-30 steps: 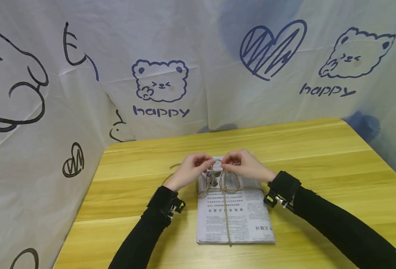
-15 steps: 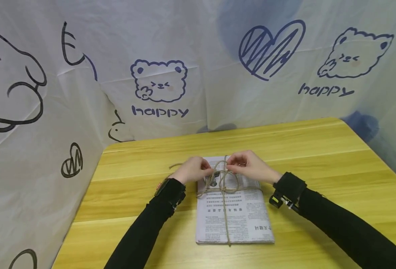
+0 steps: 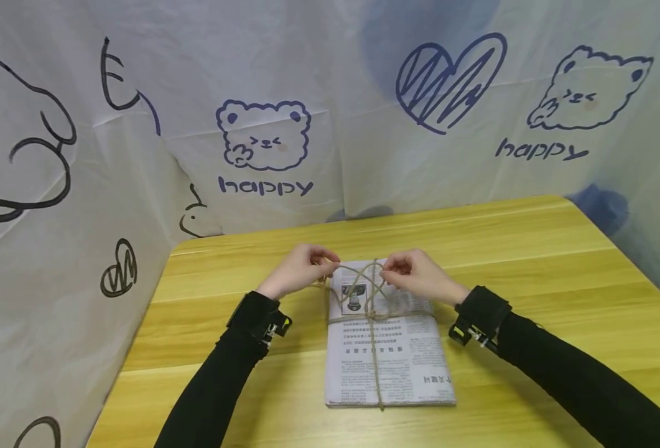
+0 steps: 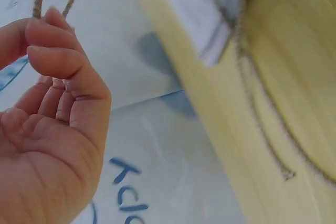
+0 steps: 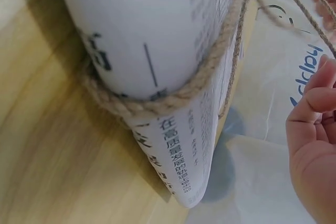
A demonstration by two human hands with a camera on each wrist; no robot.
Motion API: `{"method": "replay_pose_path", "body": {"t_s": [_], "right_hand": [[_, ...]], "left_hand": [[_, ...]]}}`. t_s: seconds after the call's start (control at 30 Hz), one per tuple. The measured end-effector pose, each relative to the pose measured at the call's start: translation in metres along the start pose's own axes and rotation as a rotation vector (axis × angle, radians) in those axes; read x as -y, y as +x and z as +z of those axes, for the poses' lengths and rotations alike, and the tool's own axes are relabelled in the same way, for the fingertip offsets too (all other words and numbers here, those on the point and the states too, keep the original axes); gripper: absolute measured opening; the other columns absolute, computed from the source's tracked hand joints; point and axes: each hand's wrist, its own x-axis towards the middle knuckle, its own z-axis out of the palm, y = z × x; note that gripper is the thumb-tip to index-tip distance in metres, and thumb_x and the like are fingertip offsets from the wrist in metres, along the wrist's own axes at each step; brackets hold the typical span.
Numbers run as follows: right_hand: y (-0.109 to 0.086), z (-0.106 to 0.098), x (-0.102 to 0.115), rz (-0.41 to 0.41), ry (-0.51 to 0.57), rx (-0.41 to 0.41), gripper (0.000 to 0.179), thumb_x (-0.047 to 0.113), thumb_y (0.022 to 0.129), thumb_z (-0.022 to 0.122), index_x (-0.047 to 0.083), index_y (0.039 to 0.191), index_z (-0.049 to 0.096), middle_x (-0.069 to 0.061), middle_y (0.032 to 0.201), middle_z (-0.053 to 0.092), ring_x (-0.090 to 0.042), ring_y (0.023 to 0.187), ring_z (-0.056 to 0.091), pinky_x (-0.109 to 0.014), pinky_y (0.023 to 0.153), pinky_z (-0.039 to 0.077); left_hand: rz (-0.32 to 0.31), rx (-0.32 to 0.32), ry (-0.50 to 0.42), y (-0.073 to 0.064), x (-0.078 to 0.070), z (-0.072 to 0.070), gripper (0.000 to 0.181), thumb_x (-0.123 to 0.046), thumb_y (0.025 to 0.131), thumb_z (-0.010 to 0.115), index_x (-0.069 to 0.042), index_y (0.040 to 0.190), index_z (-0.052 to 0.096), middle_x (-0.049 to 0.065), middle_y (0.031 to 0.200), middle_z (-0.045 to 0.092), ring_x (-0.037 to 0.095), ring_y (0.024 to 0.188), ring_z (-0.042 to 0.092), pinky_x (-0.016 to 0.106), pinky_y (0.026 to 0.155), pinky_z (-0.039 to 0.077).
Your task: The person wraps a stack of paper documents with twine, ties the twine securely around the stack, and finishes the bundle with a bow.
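Note:
A stack of folded newspapers [image 3: 352,373] lies on the table, bound crosswise with brown twine [image 3: 376,358]. The strands cross at a knot [image 3: 372,315] on the upper part of the stack. Over the far left corner, my left hand [image 3: 302,269] pinches a twine strand between thumb and fingertips. My right hand [image 3: 419,275] pinches another strand above the far right part. Raised twine runs crossed between both hands. In the left wrist view, a loose twine end [image 4: 287,174] hangs over the table. A twine band [image 5: 163,103] wraps the stack's side in the right wrist view.
The wooden table [image 3: 223,373] has its far edge against a white cloth [image 3: 363,155] with bear and heart drawings. More cloth hangs at the left and right sides.
My left hand has moved left and slightly away, drawing a strand out with it. My right hand has shifted a little right. The round loop by the knot has changed shape.

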Motion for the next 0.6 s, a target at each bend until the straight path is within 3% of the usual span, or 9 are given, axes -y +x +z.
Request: {"method": "replay_pose_path", "body": {"t_s": [0.1,0.27,0.37,0.5,0.6], "right_hand": [[0.001,0.001,0.0,0.012,-0.014,-0.011,0.016,0.007,0.096,0.064,-0.007,0.097,0.071,-0.022,0.082,0.069,-0.012,0.063,0.06,-0.021,0.06,0.048],[0.001,0.0,-0.002,0.031,-0.035,-0.019,0.017,0.01,0.097,0.063,-0.005,0.097,0.071,-0.021,0.083,0.068,-0.005,0.062,0.055,-0.021,0.059,0.045],[0.001,0.0,-0.003,0.041,-0.033,-0.021,0.018,0.011,0.098,0.062,-0.005,0.098,0.071,-0.022,0.083,0.068,-0.007,0.063,0.056,-0.022,0.059,0.045],[0.002,0.0,-0.003,0.065,-0.007,-0.029,0.02,0.011,0.098,0.062,-0.007,0.101,0.069,-0.022,0.084,0.068,-0.015,0.066,0.06,-0.022,0.06,0.047],[0.003,0.001,-0.003,0.085,0.025,-0.041,0.021,0.012,0.098,0.062,-0.008,0.104,0.067,-0.024,0.086,0.068,-0.023,0.07,0.063,-0.023,0.062,0.048]], "left_hand": [[0.0,-0.006,-0.085,-0.016,-0.005,-0.016,0.029,-0.02,0.102,0.061,-0.003,0.124,0.066,0.005,0.081,0.067,0.024,0.077,0.062,0.029,0.07,0.05],[-0.022,0.036,-0.18,-0.038,-0.015,-0.038,0.033,-0.023,0.101,0.062,-0.007,0.13,0.061,-0.005,0.071,0.059,0.012,0.066,0.05,0.023,0.064,0.042],[-0.023,0.068,-0.231,-0.05,-0.019,-0.049,0.035,-0.022,0.101,0.061,-0.007,0.133,0.058,-0.006,0.069,0.056,0.01,0.064,0.045,0.023,0.063,0.038],[0.041,0.074,-0.303,-0.065,-0.023,-0.056,0.034,-0.016,0.102,0.059,-0.002,0.133,0.057,-0.006,0.072,0.057,0.007,0.064,0.048,0.022,0.063,0.041],[0.078,0.09,-0.408,-0.076,-0.025,-0.055,0.03,-0.012,0.102,0.057,-0.001,0.13,0.057,-0.005,0.077,0.061,0.005,0.065,0.053,0.019,0.063,0.045]]}}
